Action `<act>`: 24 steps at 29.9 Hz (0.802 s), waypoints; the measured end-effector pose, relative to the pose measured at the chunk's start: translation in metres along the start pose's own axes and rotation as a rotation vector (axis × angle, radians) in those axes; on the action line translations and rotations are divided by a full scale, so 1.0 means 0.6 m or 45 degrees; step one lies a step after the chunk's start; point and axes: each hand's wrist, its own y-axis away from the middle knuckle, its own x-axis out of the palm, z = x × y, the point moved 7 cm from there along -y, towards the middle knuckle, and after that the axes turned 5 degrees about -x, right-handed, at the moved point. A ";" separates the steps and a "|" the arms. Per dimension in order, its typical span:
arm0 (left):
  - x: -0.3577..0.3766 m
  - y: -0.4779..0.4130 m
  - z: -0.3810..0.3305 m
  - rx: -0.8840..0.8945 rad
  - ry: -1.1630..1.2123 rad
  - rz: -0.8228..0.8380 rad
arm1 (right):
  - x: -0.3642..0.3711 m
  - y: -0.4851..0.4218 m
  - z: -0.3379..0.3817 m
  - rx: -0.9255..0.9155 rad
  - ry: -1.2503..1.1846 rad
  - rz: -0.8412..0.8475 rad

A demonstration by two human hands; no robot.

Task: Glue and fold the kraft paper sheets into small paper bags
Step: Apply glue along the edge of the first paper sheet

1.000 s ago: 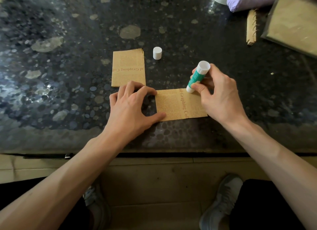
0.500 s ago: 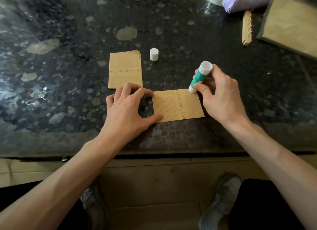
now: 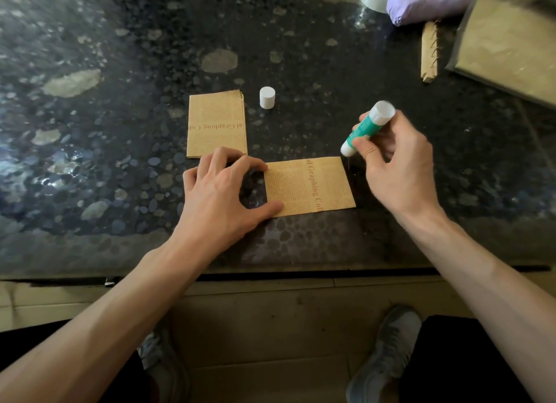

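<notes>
cap (image 3: 267,97) right of stack (image 3: 216,124), sheet (image 3: 310,186) in front

Left hand (image 3: 219,198) and right hand (image 3: 400,168) bare; both forearms uncovered as far as the frame edges. Legs in a black garment (image 3: 469,360), seen at lower left and lower right, trousers or shorts, cannot tell which. Feet in grey low-cut sneakers: right shoe (image 3: 388,351) shows a mesh-like upper, pale laces and a lighter rim at the sole; left shoe (image 3: 162,369) of the same grey, partly hidden behind the left forearm.
</notes>
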 end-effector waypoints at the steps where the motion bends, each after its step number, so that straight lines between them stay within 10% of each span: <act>1: 0.000 0.000 0.000 0.000 -0.003 0.002 | -0.009 -0.004 -0.001 0.004 -0.059 -0.055; 24: 0.001 0.001 -0.001 0.014 -0.013 -0.040 | 0.117 0.006 0.102 -0.249 -0.106 0.423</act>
